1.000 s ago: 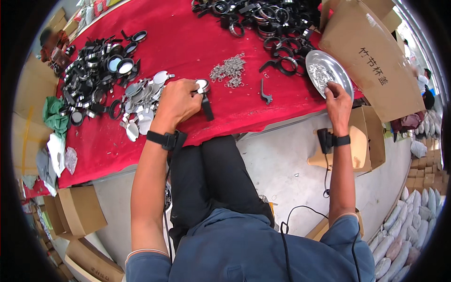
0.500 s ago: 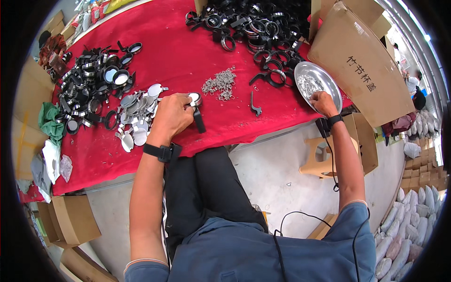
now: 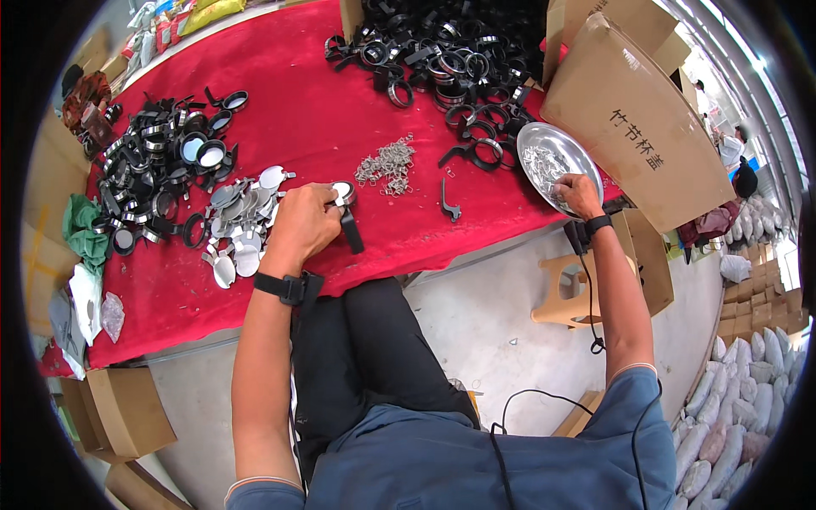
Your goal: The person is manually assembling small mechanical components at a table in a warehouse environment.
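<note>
My left hand (image 3: 304, 223) is closed on a cup lid (image 3: 346, 197) with a round pale disc and a black strap-like handle, held at the near part of the table. At the right, my right hand (image 3: 580, 195) reaches into an oval metal dish (image 3: 592, 161), fingers pinched down among small silvery pins (image 3: 544, 163); whether a pin is between them is hidden. Left of my left hand lies a pile of flat grey discs with tabs (image 3: 244, 217). A heap of small wire springs (image 3: 387, 164) and a lone black handle piece (image 3: 449, 201) lie between my hands.
Black ring lids (image 3: 161, 149) are heaped at the left. More black rings (image 3: 450, 64) spill from a cardboard box (image 3: 633, 119) at the back right. The red-covered table (image 3: 280, 76) ends just before my lap; a yellow stool (image 3: 561, 297) stands below its right edge.
The whole view has shifted slightly, moving the table's things a little leftward. My left hand still grips the lid, and my right hand stays in the dish among the pins.
</note>
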Action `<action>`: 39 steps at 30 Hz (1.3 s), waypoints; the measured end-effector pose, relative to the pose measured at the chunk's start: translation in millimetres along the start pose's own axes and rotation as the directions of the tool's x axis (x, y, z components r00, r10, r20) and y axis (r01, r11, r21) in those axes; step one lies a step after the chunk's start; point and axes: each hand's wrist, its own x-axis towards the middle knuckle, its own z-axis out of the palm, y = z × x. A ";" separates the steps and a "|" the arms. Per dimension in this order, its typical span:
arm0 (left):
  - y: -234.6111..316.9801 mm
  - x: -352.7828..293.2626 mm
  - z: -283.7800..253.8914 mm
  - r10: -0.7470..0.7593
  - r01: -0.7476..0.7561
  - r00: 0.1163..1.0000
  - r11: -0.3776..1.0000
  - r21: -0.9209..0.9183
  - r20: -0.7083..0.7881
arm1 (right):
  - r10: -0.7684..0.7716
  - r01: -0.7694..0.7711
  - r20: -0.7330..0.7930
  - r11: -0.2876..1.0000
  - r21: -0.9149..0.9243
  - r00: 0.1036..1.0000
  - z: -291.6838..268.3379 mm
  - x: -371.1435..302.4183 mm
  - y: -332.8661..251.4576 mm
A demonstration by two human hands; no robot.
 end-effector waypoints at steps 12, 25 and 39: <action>-11.6 -4.4 1.2 -0.058 0.058 0.998 0.998 -0.009 0.015 | 0.095 -0.128 0.087 0.763 0.633 0.992 -22.0 -24.4 -75.3; -11.5 0.2 2.4 -0.046 0.042 0.997 0.996 0.074 0.062 | -0.220 -0.095 0.187 0.373 0.923 0.957 108.4 -90.8 -315.0; -5.6 2.0 -4.0 -0.021 0.009 0.994 0.993 0.119 0.104 | -0.186 -0.228 0.312 0.369 0.901 0.932 157.8 -92.0 -376.4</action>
